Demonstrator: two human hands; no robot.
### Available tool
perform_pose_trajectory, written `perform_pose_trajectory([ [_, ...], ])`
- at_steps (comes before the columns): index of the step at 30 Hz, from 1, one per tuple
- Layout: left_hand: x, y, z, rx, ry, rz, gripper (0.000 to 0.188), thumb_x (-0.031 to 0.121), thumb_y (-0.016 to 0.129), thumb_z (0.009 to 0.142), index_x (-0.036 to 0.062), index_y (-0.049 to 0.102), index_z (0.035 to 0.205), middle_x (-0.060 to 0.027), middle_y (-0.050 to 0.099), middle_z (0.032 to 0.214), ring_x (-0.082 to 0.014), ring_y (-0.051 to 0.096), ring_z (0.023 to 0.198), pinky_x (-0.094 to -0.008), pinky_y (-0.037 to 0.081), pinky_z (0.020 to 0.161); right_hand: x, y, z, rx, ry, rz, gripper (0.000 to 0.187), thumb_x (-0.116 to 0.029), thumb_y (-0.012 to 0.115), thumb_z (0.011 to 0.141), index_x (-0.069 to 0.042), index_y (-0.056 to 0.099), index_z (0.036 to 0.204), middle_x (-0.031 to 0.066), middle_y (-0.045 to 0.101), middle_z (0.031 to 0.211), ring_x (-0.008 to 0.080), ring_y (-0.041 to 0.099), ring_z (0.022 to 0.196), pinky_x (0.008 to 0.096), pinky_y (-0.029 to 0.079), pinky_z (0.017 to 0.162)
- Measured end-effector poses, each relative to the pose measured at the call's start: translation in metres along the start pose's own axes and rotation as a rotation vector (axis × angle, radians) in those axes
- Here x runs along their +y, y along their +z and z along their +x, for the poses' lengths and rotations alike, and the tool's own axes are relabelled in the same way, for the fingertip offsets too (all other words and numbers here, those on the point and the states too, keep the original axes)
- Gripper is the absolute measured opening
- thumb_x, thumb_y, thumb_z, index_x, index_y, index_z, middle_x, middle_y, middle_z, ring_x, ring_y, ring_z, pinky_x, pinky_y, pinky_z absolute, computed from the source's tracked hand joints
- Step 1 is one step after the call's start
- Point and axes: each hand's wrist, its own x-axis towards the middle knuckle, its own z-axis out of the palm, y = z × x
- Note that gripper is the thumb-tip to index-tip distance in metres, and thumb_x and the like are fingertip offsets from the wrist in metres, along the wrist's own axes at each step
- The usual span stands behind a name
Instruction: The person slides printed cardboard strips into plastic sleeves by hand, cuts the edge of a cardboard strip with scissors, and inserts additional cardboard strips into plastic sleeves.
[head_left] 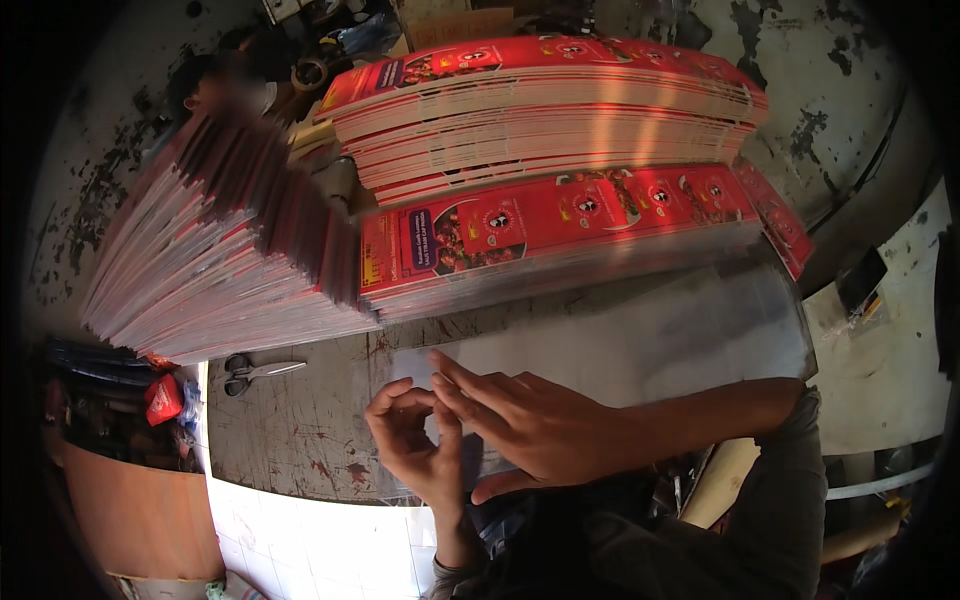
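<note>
My left hand is over the front of the table, its fingers curled in toward the thumb. Whether anything thin is pinched there cannot be made out. My right hand reaches across from the right, its fingers stretched out and their tips against or just over the left fingertips. Beneath and beyond both hands lies a clear plastic sheet, smooth and shiny. Black-handled scissors rest on the table to the left, apart from my hands.
Behind the sheet, a low stack of red printed packaging fronts a taller one. Plastic-covered red pieces lean in a fanned pile at left. The table is scratched grey. A person is at the upper left.
</note>
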Motion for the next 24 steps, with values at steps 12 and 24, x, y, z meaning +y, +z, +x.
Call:
perform_pose_trajectory([
  [12, -0.011, -0.096, 0.018, 0.126, -0.045, 0.614, 0.018, -0.005, 0.047, 0.080, -0.0014, 0.051, 0.098, -0.0068, 0.052, 0.075, -0.0165, 0.058, 0.071, -0.0275, 0.047, 0.067, 0.136, -0.100, 0.057, 0.542, -0.085, -0.402, 0.004, -0.012, 0.057, 0.074, -0.009, 0.060, 0.073, 0.0056, 0.055, 0.061, 0.0243, 0.055, 0.055, 0.0386, 0.045, 0.055],
  [24, 0.003, -0.037, 0.022, -0.604, 0.190, 1.145, 0.065, 0.041, 0.062, 0.071, 0.0044, 0.041, 0.121, -0.0181, 0.038, 0.125, -0.0341, 0.037, 0.117, -0.0477, 0.033, 0.093, 0.257, -0.216, 0.030, 0.480, 0.669, -0.569, 0.061, -0.057, 0.051, 0.076, -0.009, 0.055, 0.112, 0.0172, 0.049, 0.120, 0.0281, 0.043, 0.115, 0.0370, 0.031, 0.096],
])
